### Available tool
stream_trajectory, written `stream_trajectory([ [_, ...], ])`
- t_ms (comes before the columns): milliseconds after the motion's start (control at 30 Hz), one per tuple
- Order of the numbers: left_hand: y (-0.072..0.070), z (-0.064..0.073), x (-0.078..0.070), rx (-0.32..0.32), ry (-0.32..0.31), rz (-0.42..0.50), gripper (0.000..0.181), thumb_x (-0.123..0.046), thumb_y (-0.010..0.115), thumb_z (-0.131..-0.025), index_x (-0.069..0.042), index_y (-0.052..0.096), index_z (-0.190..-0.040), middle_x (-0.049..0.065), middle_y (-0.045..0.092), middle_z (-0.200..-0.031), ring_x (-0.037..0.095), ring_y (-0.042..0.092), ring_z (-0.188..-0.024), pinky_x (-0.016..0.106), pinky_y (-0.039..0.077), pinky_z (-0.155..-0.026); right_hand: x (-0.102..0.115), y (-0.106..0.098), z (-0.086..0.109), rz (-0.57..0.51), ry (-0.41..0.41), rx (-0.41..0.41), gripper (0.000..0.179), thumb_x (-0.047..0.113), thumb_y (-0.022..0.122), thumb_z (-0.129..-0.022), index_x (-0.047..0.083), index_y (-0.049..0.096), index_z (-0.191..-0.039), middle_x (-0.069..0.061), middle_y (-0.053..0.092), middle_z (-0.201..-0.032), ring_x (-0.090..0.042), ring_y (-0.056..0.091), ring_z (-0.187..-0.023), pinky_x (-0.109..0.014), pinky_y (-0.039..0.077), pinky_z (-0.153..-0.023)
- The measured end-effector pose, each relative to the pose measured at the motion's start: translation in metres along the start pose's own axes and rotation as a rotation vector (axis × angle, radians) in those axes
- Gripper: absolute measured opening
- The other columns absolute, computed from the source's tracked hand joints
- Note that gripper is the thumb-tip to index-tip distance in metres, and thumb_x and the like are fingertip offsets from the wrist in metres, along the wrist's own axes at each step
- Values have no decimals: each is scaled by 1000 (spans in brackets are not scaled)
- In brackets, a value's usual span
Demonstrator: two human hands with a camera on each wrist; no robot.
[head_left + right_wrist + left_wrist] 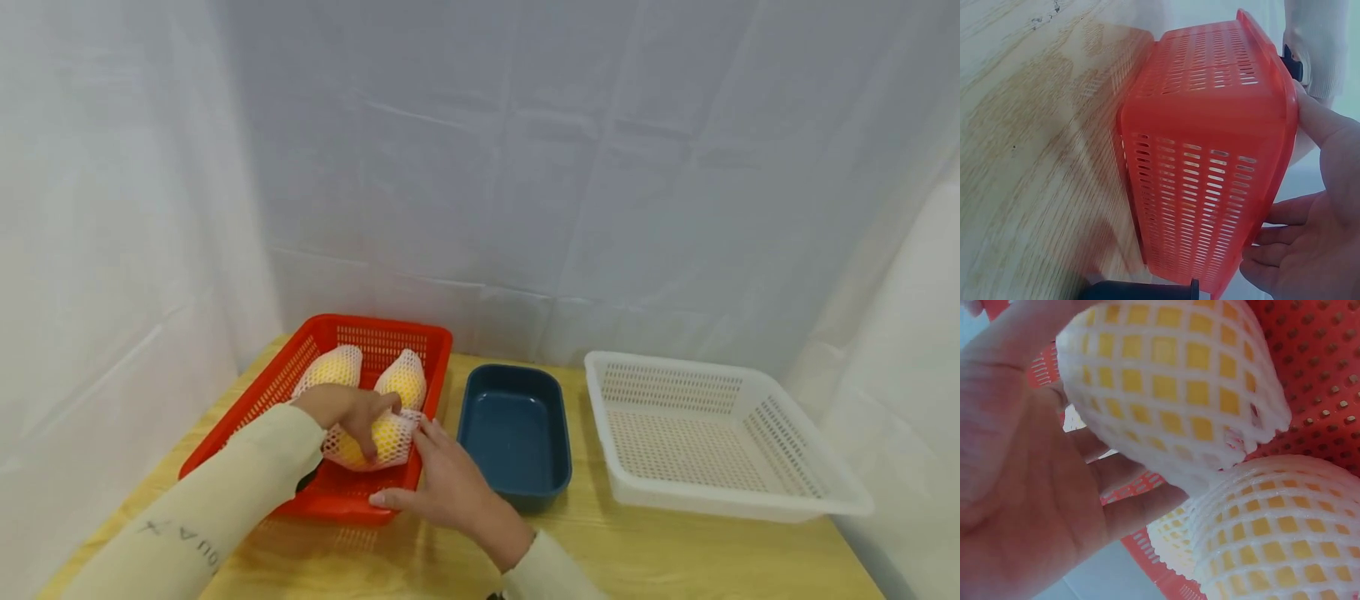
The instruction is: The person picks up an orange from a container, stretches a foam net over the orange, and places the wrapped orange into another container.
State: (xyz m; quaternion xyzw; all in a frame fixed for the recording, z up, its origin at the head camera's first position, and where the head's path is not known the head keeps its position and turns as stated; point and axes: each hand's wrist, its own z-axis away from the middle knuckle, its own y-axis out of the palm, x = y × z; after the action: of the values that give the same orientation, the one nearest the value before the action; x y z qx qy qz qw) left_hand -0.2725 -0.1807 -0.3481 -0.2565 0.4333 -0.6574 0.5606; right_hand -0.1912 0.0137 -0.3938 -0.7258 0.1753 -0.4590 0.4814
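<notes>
My left hand (343,407) reaches into the red basket (386,323) and grips a yellow fruit in a white foam net (386,440), thumb on the near side and fingers across its far side. In the left wrist view, the held fruit (1166,369) is tilted against the palm side, close above another netted fruit (1279,537). Two more netted fruits, one at the back left (335,367) and one at the back right (405,382), lie in the basket. My right hand (457,483) rests at the basket's near right corner, thumb on the front rim, fingers extended along the right rim.
Right of the red basket stands a dark blue tub (513,433) with nothing in it. A white plastic basket (675,362) sits farther right on the wooden table (637,558). Pale sheeting (525,167) hangs behind and at both sides.
</notes>
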Motion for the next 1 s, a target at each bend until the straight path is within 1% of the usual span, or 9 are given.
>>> stream_trajectory([
  [133, -3, 1, 1, -3, 3, 11, 76, -43, 85, -70, -24, 40, -129, 11, 54, -126, 26, 52, -111, 56, 40, -100, -1, -1, 0, 6, -3, 3, 100, 67, 67, -77, 3, 39, -147, -10, 30, -156, -30, 28, -143, -46, 36, -109],
  [233, -5, 3, 1, -3, 0, 13, 72, -47, 82, -73, -23, 42, -128, 12, 54, -128, 26, 53, -111, 54, 41, -99, 0, -1, 0, 2, -11, 8, 99, 68, 67, -77, 3, 38, -147, -10, 30, -156, -30, 27, -143, -46, 36, -109],
  [333, -8, 6, 0, -25, 6, 15, 65, -53, 74, -80, -20, 45, -128, 13, 55, -128, 27, 54, -111, 53, 43, -98, 0, -2, 0, -6, -20, 11, 100, 68, 66, -78, 4, 37, -148, -10, 29, -157, -30, 27, -143, -47, 35, -109],
  [400, -10, 8, -3, -55, 21, 31, 63, -57, 67, -84, -17, 47, -129, 14, 56, -128, 28, 55, -112, 53, 44, -97, 0, -3, 0, -7, -25, 9, 100, 68, 66, -78, 4, 36, -149, -11, 28, -157, -31, 28, -143, -48, 36, -109],
  [500, -14, 14, -9, -115, 61, 64, 64, -57, 59, -90, -10, 48, -132, 17, 56, -130, 32, 55, -116, 54, 44, -98, -2, -4, 1, -5, -29, 8, 99, 67, 66, -78, 5, 36, -149, -11, 28, -157, -31, 29, -142, -48, 36, -109],
  [600, -17, 23, -20, -190, 130, 107, 65, -54, 54, -94, -4, 47, -136, 21, 53, -134, 36, 53, -121, 55, 42, -100, -5, -4, 3, 2, -28, 9, 99, 67, 65, -78, 3, 37, -148, -12, 29, -156, -32, 29, -142, -49, 36, -109],
  [767, -13, 41, -44, -329, 216, 154, 65, -49, 49, -98, -2, 42, -142, 23, 45, -143, 41, 43, -131, 58, 36, -105, -16, -10, 7, -20, -58, 22, 92, 65, 61, -84, 3, 37, -148, -11, 27, -157, -31, 29, -142, -50, 34, -109],
  [867, -6, 51, -57, -425, 218, 182, 64, -49, 48, -99, -5, 40, -145, 21, 41, -147, 41, 40, -133, 60, 34, -105, -27, -22, 12, -42, -69, 12, 85, 61, 59, -88, 4, 37, -148, -10, 31, -156, -31, 29, -142, -52, 33, -110],
  [1000, 9, 60, -78, -528, 178, 183, 63, -51, 46, -99, -11, 38, -148, 22, 36, -150, 45, 34, -135, 65, 32, -104, -43, -39, 23, -24, -55, -56, 76, 54, 60, -91, 6, 40, -147, -12, 36, -153, -34, 26, -143, -55, 30, -110],
])
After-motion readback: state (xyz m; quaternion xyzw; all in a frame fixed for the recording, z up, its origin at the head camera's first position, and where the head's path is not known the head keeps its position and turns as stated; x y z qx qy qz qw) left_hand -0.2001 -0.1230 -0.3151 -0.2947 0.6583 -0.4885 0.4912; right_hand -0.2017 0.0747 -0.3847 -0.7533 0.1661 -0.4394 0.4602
